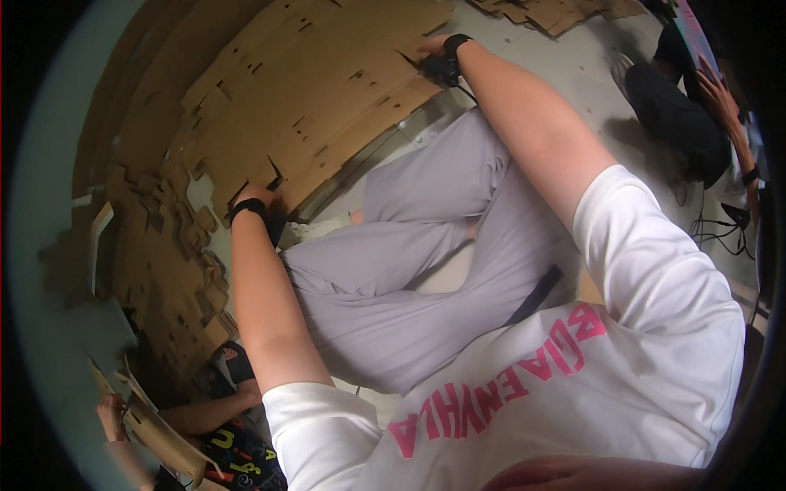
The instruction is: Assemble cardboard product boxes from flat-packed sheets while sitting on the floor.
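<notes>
A large brown cardboard sheet [278, 90] with cut slots lies in front of my crossed legs. My left hand [258, 196] is closed on its near left corner, with the fingers partly hidden. At the far right corner of the same sheet, my right hand [434, 47] grips the edge. Black bands with small dark devices sit on both my wrists.
Stacked cardboard pieces [155, 237] lie to the left, and more flat pieces [548, 12] at the top right. A co-worker's hand [112, 413] holds cardboard at the lower left. Another person's arm [725, 102] and some black cables [725, 229] are at the right.
</notes>
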The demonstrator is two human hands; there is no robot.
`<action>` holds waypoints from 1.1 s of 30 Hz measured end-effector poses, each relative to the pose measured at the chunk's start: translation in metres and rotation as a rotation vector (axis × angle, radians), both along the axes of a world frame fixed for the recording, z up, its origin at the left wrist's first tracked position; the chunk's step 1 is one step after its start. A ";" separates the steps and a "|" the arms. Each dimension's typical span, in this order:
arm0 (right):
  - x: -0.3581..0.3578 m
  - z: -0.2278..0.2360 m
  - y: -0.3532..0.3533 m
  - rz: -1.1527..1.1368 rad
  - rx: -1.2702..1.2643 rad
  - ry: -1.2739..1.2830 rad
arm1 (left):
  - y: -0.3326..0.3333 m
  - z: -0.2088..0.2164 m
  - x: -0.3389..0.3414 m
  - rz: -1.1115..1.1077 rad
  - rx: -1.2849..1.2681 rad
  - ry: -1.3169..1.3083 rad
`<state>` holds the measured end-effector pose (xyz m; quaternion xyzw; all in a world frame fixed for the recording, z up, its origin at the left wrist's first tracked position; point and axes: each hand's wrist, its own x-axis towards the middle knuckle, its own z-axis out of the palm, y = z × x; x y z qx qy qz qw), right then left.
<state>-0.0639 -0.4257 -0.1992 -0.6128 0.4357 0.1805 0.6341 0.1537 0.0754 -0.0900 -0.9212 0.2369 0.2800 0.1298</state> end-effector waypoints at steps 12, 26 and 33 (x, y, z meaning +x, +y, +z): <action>0.016 0.062 0.056 0.063 -0.613 -0.163 | 0.017 -0.072 0.084 0.276 -0.347 -0.210; 0.009 0.021 0.018 -0.294 -0.953 -0.137 | 0.026 -0.083 0.108 0.302 -0.798 -0.216; 0.002 0.076 0.055 -0.406 -1.027 -0.141 | -0.014 -0.039 0.050 0.848 -1.388 -0.048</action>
